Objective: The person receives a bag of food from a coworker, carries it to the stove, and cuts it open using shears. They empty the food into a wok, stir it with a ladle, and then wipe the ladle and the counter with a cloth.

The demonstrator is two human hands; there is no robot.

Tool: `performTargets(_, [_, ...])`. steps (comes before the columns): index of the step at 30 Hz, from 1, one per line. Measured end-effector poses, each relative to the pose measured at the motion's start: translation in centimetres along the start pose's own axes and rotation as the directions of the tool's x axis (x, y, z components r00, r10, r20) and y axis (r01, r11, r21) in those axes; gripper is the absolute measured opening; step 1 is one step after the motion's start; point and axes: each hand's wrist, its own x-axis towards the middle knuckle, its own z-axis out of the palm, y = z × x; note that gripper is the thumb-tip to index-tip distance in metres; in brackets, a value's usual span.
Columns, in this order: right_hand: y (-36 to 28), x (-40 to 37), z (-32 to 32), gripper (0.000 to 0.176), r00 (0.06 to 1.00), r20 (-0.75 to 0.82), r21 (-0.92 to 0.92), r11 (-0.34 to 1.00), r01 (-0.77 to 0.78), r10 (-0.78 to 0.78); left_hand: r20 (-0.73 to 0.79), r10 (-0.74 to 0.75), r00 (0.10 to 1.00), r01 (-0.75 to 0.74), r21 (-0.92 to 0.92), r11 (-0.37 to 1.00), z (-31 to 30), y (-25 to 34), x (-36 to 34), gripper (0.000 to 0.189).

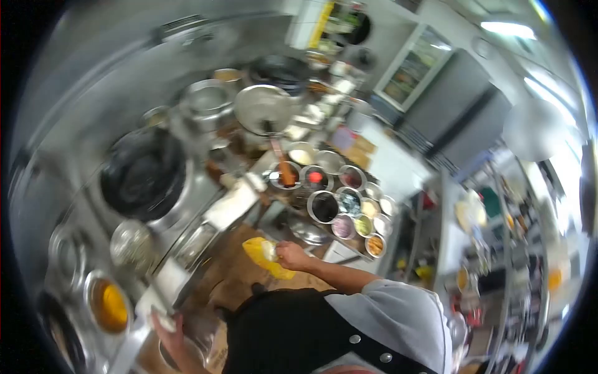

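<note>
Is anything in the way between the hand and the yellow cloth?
No, nothing visible is in the way. The right hand is right on the yellow cloth, gripping it over the brown counter. The round bowls sit just beyond, apart from the cloth.

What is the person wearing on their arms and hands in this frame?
The right hand is bare, no glove, and its forearm is uncovered up to a short white sleeve. The left hand also looks ungloved; its sleeve is out of view. No watch or ring can be made out in the blur.
</note>
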Motion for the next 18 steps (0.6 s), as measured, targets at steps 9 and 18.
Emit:
performTargets(9, [-3.8, -10.4, -1.6, 0.021, 0.833, -0.236, -0.084, 0.844, -0.530, 0.500, 0.297, -0.323, 0.899, 0.344, -0.023, 0.939, 3.4, 1.6, 6.9, 0.068])
performTargets(18, [-9.5, -19.3, 5.5, 0.027, 0.310, -0.346, 0.151, 0.379, -0.913, 0.885, 0.029, 0.135, 0.990, -0.133, 0.479, 0.868, 9.2, 9.7, 4.1, 0.049])
